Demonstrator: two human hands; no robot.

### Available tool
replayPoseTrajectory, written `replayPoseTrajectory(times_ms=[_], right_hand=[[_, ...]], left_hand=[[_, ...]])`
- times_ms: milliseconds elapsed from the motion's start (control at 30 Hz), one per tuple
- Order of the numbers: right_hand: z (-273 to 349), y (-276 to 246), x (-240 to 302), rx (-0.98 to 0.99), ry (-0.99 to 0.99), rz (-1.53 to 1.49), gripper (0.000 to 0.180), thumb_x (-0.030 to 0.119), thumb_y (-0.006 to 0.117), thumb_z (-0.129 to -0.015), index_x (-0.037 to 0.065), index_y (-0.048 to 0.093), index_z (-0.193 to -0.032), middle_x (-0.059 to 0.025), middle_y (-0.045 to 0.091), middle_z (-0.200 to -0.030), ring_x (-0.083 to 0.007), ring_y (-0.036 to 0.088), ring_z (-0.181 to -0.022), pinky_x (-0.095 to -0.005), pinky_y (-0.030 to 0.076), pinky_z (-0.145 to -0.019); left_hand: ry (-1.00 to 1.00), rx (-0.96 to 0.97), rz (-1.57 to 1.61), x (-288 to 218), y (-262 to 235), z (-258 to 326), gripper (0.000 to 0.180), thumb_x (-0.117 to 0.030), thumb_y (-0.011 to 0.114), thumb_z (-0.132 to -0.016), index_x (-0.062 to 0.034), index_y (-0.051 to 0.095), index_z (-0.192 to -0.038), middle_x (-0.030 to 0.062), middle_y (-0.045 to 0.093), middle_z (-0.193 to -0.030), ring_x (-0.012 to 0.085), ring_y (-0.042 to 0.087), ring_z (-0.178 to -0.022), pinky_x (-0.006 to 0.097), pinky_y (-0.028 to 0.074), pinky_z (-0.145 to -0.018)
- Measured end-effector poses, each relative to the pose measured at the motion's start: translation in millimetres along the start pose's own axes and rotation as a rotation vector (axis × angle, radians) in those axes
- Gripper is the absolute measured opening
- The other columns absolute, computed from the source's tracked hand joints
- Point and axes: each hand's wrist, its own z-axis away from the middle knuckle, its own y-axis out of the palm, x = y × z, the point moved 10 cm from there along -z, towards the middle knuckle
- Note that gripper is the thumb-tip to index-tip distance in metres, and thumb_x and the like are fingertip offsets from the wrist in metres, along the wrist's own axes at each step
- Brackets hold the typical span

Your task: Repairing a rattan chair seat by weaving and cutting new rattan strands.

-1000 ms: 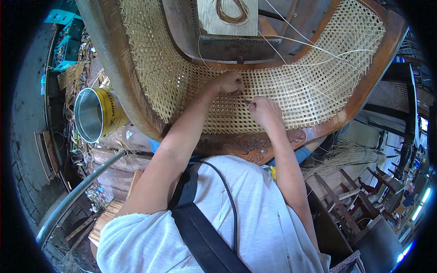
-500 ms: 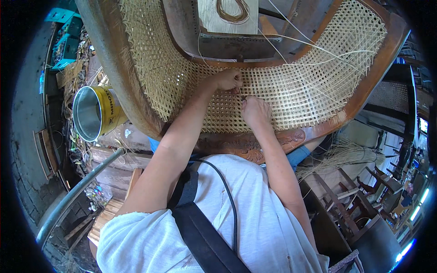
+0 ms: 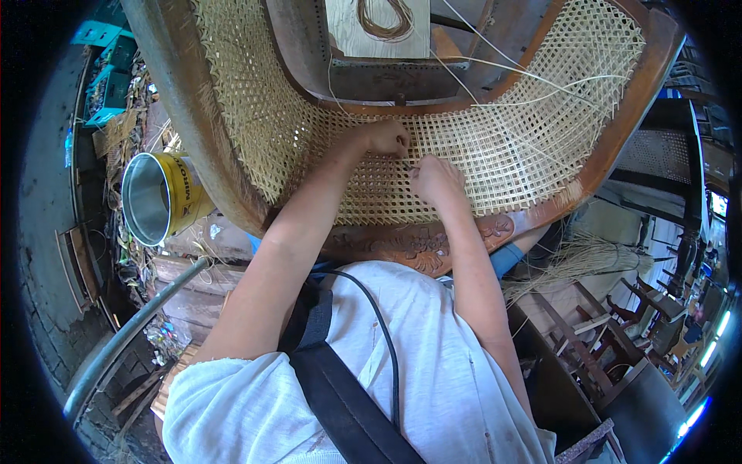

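A curved panel of woven cane (image 3: 471,147) is set in a carved brown wooden frame (image 3: 433,246) in front of me. Over the middle of the weave, my left hand (image 3: 386,139) is closed, its fingers curled near the panel's upper edge. Just below and to its right, my right hand (image 3: 438,181) is closed too, fingers bunched close to the left fingertips. Whatever the fingers pinch is too small to make out. Loose pale cane strands (image 3: 553,94) trail across the panel's right part and up past the frame.
A coil of brown cane (image 3: 386,23) lies on a pale board (image 3: 340,42) beyond the panel. On the left are a yellow metal bucket (image 3: 185,193), a metal pipe (image 3: 139,336) and teal crates (image 3: 108,85). A bundle of cane strands (image 3: 595,259) and wooden furniture parts stand at right.
The right hand has risen slightly, nearer the left hand's fingers. My left hand stays at nearly the same place on the weave. The whole view has shifted a little.
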Motion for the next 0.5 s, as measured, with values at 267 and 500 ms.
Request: replayPoseTrajectory(times_ms=[267, 500], right_hand=[[0.4, -6.1, -13.3, -0.072, 0.049, -0.332, 0.032, 0.021, 0.068, -0.087, -0.006, 0.06, -0.101, -0.0261, 0.069, -0.091, -0.0369, 0.07, -0.086, -0.0456, 0.055, -0.071], [-24.5, 27.3, -18.9, -0.109, 0.012, -0.289, 0.027, 0.01, 0.065, -0.082, -0.001, 0.054, -0.103, -0.0219, 0.066, -0.093, -0.0353, 0.068, -0.08, -0.0447, 0.054, -0.07]], left_hand=[[-0.111, -0.155, -0.002, 10.4, -8.1, 14.8, 0.027, -0.024, 0.068, -0.086, -0.0058, 0.07, -0.105, 0.0135, 0.071, -0.095, 0.0228, 0.066, -0.089, 0.036, 0.051, -0.082], [-0.167, -0.069, -0.094, -0.5, -4.2, 21.9, 0.029, -0.026, 0.073, -0.082, -0.0072, 0.071, -0.103, 0.0148, 0.07, -0.097, 0.0245, 0.066, -0.089, 0.036, 0.051, -0.082]])
